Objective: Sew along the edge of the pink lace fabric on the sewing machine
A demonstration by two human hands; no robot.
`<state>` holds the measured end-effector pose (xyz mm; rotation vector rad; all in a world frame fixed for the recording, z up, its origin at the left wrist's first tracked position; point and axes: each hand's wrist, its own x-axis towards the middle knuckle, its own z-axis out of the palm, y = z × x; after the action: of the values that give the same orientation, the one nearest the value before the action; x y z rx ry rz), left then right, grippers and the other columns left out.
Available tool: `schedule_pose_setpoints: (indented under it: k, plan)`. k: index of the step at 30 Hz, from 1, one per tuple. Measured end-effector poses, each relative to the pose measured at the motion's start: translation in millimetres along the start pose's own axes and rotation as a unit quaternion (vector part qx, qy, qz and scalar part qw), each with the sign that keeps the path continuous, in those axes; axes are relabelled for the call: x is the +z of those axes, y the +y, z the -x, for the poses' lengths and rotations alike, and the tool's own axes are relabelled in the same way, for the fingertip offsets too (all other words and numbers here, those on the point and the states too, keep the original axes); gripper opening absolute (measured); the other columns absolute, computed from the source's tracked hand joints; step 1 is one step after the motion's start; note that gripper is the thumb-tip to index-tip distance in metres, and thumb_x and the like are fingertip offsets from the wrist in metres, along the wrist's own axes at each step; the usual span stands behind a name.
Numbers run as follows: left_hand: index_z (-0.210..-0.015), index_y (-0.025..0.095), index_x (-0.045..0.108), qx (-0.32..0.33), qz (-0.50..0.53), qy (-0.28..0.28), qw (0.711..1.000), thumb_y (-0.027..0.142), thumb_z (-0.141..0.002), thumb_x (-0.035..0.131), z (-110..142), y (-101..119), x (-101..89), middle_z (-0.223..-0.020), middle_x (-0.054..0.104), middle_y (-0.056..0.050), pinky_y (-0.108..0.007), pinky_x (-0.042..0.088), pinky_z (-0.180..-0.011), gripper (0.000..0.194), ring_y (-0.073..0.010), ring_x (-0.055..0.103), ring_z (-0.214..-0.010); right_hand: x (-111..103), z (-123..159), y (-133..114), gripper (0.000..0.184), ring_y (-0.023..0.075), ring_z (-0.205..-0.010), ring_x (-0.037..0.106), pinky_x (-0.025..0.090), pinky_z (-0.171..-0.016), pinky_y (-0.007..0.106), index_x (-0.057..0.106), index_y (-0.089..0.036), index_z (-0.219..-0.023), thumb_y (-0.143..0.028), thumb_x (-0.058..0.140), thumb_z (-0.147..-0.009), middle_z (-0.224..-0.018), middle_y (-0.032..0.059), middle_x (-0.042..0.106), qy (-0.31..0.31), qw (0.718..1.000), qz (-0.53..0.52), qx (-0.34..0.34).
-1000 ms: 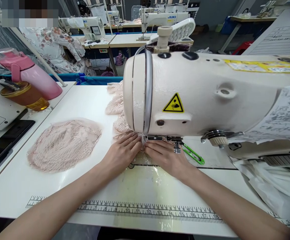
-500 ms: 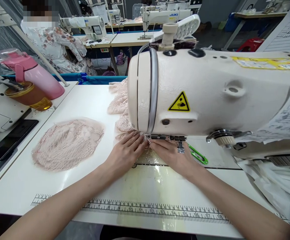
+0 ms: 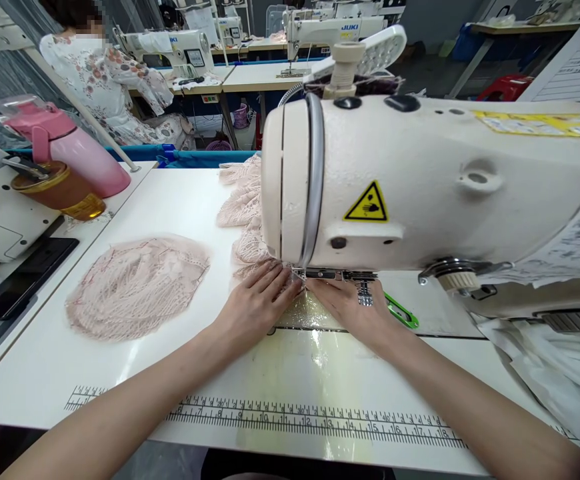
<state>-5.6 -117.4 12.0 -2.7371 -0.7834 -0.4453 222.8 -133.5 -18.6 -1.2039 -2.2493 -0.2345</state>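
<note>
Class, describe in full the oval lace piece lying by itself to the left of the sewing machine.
The lace piece is pale pink, thin and net-like, with a leafy or feathery pattern and a sheer border. Reddish lines, perhaps stitching or marking, run near parts of its edge. It lies spread out and roughly oval, slightly wrinkled, with a paler patch towards the upper right. It rests on the white tabletop, apart from the left hand; no hand touches it.

A sewing workshop, it seems: a large sewing machine close up, blurrier JUKI machines on tables behind.
</note>
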Motion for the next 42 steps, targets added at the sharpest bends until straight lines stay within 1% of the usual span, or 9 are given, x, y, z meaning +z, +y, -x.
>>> schedule_pose_setpoints:
  k: [4,6,9,11,14,17,26,35,42]
  plan:
    - [-0.126,0.011,0.059,0.030,-0.014,0.021,0.999,0.009,-0.095,0.045,0,0,-1.9,-0.130,0.062,-0.009,-0.041,0.046,-0.108,0.034,-0.0225,0.059,-0.121,-2,-3,-2,0.032,0.0225,-0.093,0.068,0.058,-0.069,0.037,0.062,-0.035,-0.122,-0.024,0.052,-0.094,-0.105,0.0025,0.072,-0.002,0.998,0.020,0.051]
    - [-0.128,0.010,0.057,0.041,-0.004,0.021,0.999,0.009,-0.095,0.044,1,0,-2.9,-0.130,0.062,-0.009,-0.039,0.047,-0.107,0.035,-0.0209,0.059,-0.121,-10,-3,-4,0.034,0.0205,-0.094,0.068,0.057,-0.070,0.036,0.063,-0.035,-0.122,-0.021,0.047,-0.096,-0.111,0.0012,0.071,-0.014,0.999,0.024,0.026]
    - [-0.132,0.007,0.054,0.022,0.022,0.016,0.999,0.014,-0.095,0.043,2,1,-4.6,-0.127,0.064,-0.011,-0.041,0.047,-0.108,0.038,-0.0221,0.060,-0.121,-19,-2,-7,0.033,0.0192,-0.096,0.068,0.055,-0.071,0.036,0.065,-0.032,-0.119,-0.019,0.043,-0.098,-0.116,-0.0003,0.070,-0.037,0.999,0.028,-0.018]
    - [-0.133,0.006,0.053,0.006,0.031,0.015,0.999,0.019,-0.096,0.044,1,3,-6.0,-0.126,0.064,-0.013,-0.044,0.046,-0.108,0.040,-0.0240,0.060,-0.119,-20,-1,-9,0.027,0.0204,-0.091,0.069,0.054,-0.068,0.037,0.068,-0.029,-0.115,-0.029,0.047,-0.098,-0.104,0.0017,0.074,-0.032,0.999,0.036,-0.006]
    - [-0.131,0.007,0.055,-0.007,0.029,0.015,0.999,0.021,-0.096,0.046,-1,7,-7.5,-0.126,0.065,-0.013,-0.045,0.046,-0.109,0.038,-0.0244,0.062,-0.117,-19,0,-12,0.029,0.0226,-0.083,0.069,0.053,-0.066,0.038,0.070,-0.029,-0.112,-0.040,0.048,-0.097,-0.083,0.0035,0.074,-0.034,0.998,0.041,0.019]
    - [-0.124,0.006,0.060,-0.007,0.015,0.031,0.999,0.020,-0.095,0.047,-4,8,-7.4,-0.123,0.066,-0.014,-0.045,0.048,-0.106,0.034,-0.0255,0.064,-0.115,-19,0,-16,0.032,0.0230,-0.081,0.068,0.052,-0.069,0.040,0.070,-0.031,-0.113,-0.043,0.044,-0.098,-0.078,0.0043,0.073,-0.053,0.998,0.023,0.034]
    - [-0.116,0.006,0.064,-0.006,0.001,0.055,0.998,0.018,-0.095,0.047,-4,5,-6.5,-0.118,0.068,-0.014,-0.046,0.049,-0.105,0.030,-0.0255,0.065,-0.112,-22,-5,-22,0.030,0.0206,-0.087,0.066,0.050,-0.084,0.043,0.068,-0.028,-0.115,-0.040,0.047,-0.097,-0.108,0.0031,0.072,-0.056,0.998,0.000,0.034]
    - [-0.116,0.004,0.064,-0.018,-0.005,0.041,0.999,0.018,-0.093,0.049,-4,3,-3.1,-0.120,0.067,-0.015,-0.046,0.050,-0.104,0.031,-0.0272,0.065,-0.113,-15,-2,-25,0.037,0.0206,-0.086,0.064,0.047,-0.087,0.038,0.061,-0.027,-0.128,-0.042,0.051,-0.095,-0.110,0.0079,0.070,-0.046,0.996,0.072,0.020]
    - [-0.120,0.006,0.063,-0.039,-0.009,0.019,0.999,0.020,-0.095,0.046,-5,4,-3.2,-0.124,0.066,-0.014,-0.045,0.047,-0.106,0.033,-0.0268,0.062,-0.117,-16,-3,-26,0.038,0.0197,-0.085,0.064,0.042,-0.096,0.041,0.060,-0.024,-0.129,-0.040,0.049,-0.097,-0.106,0.0084,0.072,-0.062,0.991,0.114,0.009]
